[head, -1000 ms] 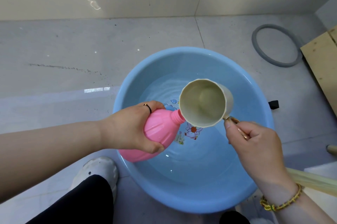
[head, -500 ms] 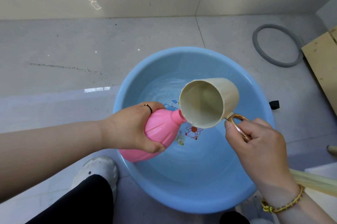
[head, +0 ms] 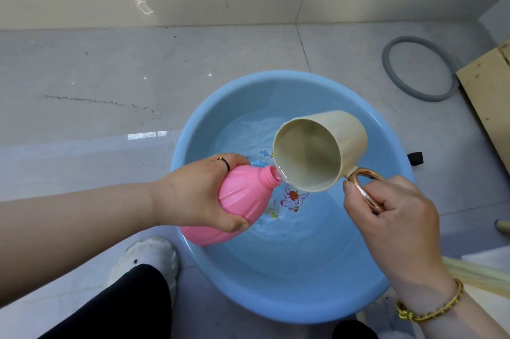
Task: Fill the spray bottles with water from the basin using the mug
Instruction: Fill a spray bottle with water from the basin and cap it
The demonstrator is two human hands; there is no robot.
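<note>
Pour in progress: left hand (head: 193, 195) grips the pink bottle (head: 242, 200) tilted over the blue basin (head: 276, 308), right hand (head: 394, 209) curls round the mug (head: 317, 151) handle, lip at the bottle neck; fill level hidden, other bottles unseen.

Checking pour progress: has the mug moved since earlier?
Yes. The mug tipped further toward the pink bottle, base swinging toward the far-right rim of the basin.
</note>
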